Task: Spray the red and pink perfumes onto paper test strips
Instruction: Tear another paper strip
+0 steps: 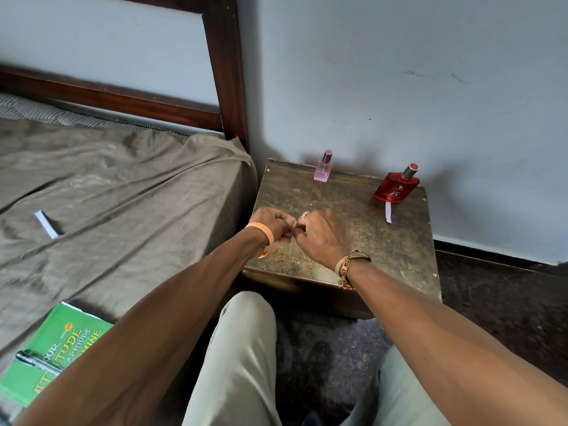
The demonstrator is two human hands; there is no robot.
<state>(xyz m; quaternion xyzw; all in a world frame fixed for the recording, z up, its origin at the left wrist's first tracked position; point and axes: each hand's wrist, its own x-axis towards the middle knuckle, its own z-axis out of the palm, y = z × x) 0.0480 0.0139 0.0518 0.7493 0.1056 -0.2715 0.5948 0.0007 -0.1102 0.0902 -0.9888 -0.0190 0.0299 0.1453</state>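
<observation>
Perfumes, pink [323, 167] and red [398, 187], stand capped at the table's [353, 192] far edge, unsprayed as far as shows; your hands [270, 224] [322, 236] pinch something too small to tell.

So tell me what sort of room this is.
Most likely a bedroom: a bed with a wooden headboard stands against the wall, and beside it a small wooden side table holds the pink perfume and the red perfume.
</observation>
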